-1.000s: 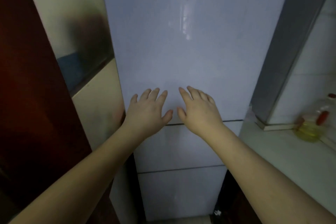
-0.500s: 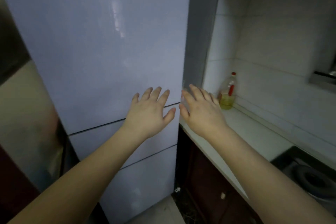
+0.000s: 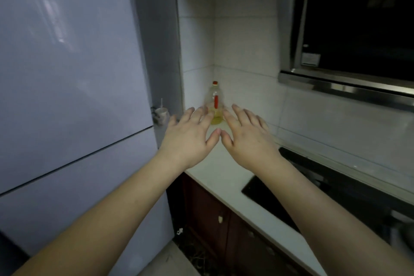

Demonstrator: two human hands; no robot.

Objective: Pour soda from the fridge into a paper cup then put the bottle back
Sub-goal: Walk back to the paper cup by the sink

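Observation:
A tall pale blue fridge (image 3: 67, 78) fills the left side, all its doors closed. My left hand (image 3: 190, 139) and my right hand (image 3: 248, 139) are stretched out side by side, palms down, fingers spread, holding nothing. They hover over the near end of the white counter (image 3: 215, 170), just right of the fridge. A small white cup-like object (image 3: 161, 114) sits at the fridge's right edge, blurred. No soda bottle shows.
A clear oil bottle with a red cap (image 3: 215, 103) stands in the tiled corner behind my fingers. A black cooktop (image 3: 313, 188) lies on the counter to the right, under a range hood (image 3: 358, 29). Dark cabinets (image 3: 224, 219) run below.
The view has swung right, from the fridge front to the counter corner. My hands keep the same spread pose and now sit over the counter instead of the fridge doors.

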